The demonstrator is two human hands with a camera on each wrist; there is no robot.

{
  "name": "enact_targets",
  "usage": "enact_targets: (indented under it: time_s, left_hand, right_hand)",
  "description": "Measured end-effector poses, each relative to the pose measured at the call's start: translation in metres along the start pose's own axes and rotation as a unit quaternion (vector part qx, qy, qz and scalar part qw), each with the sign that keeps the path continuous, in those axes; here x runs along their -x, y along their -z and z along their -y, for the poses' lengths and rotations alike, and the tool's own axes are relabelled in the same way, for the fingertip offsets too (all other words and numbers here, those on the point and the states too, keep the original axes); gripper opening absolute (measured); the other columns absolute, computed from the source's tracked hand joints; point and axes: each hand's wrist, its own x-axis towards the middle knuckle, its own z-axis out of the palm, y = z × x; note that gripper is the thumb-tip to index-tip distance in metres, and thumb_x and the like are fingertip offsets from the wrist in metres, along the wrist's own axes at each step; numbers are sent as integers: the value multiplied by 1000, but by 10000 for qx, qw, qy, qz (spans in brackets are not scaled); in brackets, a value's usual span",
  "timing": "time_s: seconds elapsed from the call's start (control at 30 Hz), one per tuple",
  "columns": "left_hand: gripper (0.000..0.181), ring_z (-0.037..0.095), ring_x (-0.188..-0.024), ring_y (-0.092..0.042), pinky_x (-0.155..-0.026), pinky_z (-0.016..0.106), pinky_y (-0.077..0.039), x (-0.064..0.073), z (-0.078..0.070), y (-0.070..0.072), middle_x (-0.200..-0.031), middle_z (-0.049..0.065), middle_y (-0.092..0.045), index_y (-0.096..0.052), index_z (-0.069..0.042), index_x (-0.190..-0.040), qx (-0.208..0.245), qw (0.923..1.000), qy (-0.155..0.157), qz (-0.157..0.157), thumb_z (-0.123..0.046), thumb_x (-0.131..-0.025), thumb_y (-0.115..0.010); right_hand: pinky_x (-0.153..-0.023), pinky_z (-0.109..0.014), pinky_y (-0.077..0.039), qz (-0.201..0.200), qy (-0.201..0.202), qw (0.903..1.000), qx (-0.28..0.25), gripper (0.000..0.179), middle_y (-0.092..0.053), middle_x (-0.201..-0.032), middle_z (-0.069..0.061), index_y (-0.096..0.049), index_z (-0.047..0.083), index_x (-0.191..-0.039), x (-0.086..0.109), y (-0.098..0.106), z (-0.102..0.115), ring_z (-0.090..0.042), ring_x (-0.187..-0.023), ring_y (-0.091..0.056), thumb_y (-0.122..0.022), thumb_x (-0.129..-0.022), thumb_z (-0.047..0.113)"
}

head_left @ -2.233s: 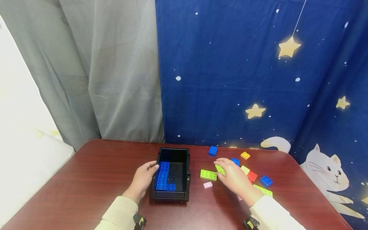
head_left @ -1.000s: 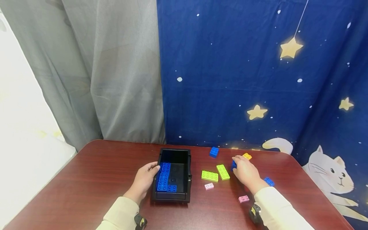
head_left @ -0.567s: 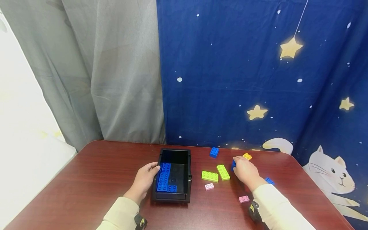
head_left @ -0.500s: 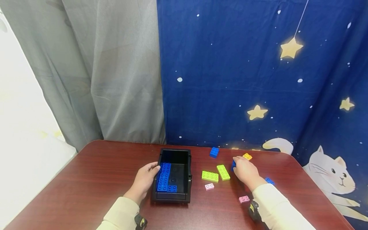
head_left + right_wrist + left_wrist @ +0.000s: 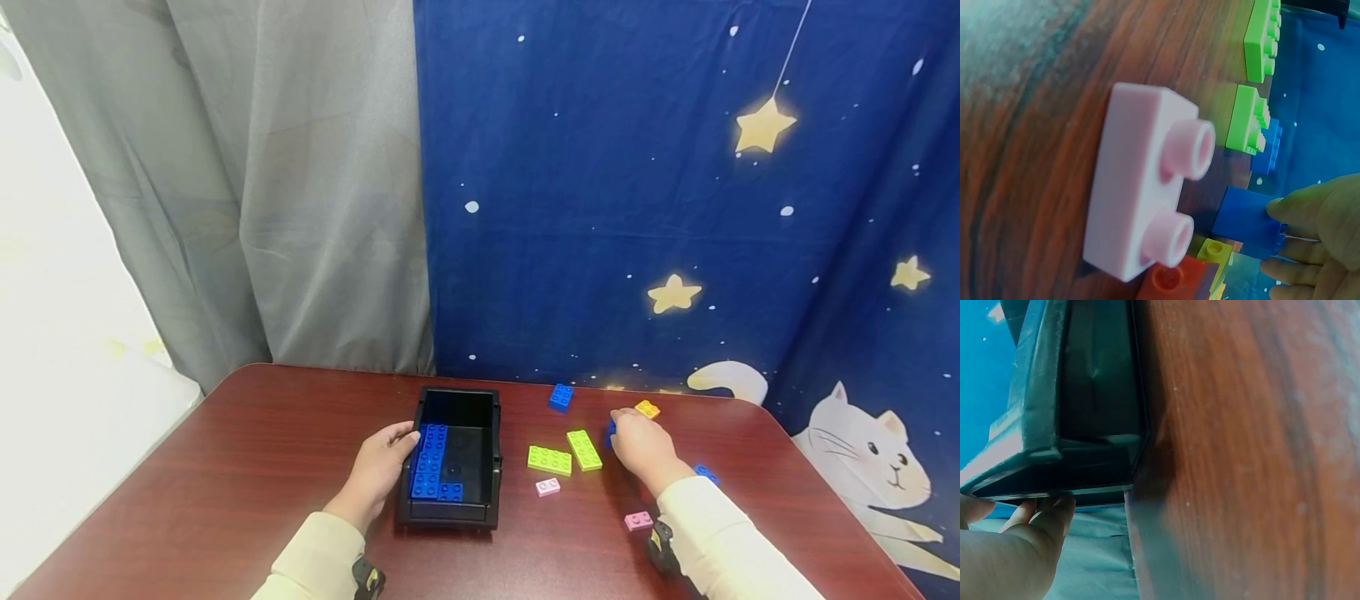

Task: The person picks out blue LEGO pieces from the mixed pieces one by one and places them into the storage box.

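Note:
My left hand (image 5: 375, 471) grips the left wall of a black plastic bin (image 5: 448, 514), thumb over the rim and the other fingers outside, as the left wrist view also shows. Blue building bricks (image 5: 429, 462) lie along the bin's left side, with a smaller one at its front. On the right of the table, my right hand (image 5: 643, 447) pinches a blue building brick (image 5: 1244, 219) between thumb and fingers. From the head view most of this brick is hidden behind the hand. Close to it, a yellow brick (image 5: 1215, 250) and a red brick (image 5: 1175, 281) show in the right wrist view.
Two lime-green bricks (image 5: 550, 460) and a pale pink brick (image 5: 547, 487) lie between bin and right hand. Another pink brick (image 5: 638, 521) is near the right wrist. A blue brick (image 5: 560, 397) and an orange brick (image 5: 647, 409) lie towards the back edge; one blue brick (image 5: 705, 473) sits further right.
My right hand has left a lime-green brick on the table and moved right to the blue brick. It has hardly moved over the last second. The left hand stays on the bin.

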Motion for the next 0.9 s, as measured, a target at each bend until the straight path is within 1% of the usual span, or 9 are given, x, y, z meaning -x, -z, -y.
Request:
enact_targets:
  time_s: [0.23,0.37,0.53,0.77,0.9]
  left_hand:
    - [43,39,-126,-48,-104,53,-40,0,0,0,-136,27,-50,-47,6,-136,19,10000,-11,24,-17,-101,-48]
    - [42,38,-125,-49,-103,52,-41,0,0,0,-135,26,-52,-48,6,-136,24,10000,-22,8,-17,-100,-49]
    - [41,38,-125,-49,-104,52,-41,0,0,-1,-135,26,-52,-49,6,-135,35,10000,-19,2,-17,-100,-49]
    - [41,38,-125,-49,-103,52,-41,0,0,0,-134,26,-53,-49,6,-135,17,10000,-7,-16,-16,-100,-49]
    - [40,37,-124,-50,-103,51,-42,0,-1,-1,-134,26,-53,-49,6,-134,46,10000,-2,-16,-15,-100,-49]
  right_hand:
    - [-84,-55,-52,130,-138,9998,-60,36,-65,-111,-26,-62,-8,-119,-2,1,-1,-41,-104,-62,-64,-84,1]
    - [-81,-55,-53,138,-126,9998,-67,34,-66,-107,-25,-63,-7,-118,-2,1,-2,-41,-100,-63,-64,-84,1]
    - [-79,-55,-54,109,-14,9999,-17,31,-68,-100,-22,-65,-5,-113,-3,1,-4,-40,-94,-65,-66,-83,0]
    - [-79,-55,-54,126,25,9999,19,32,-68,-100,-21,-65,-5,-112,-3,1,-5,-39,-94,-65,-70,-82,1]
    - [-78,-54,-54,92,34,10000,16,31,-69,-98,-20,-65,-4,-110,-2,2,-5,-37,-90,-66,-71,-81,1]
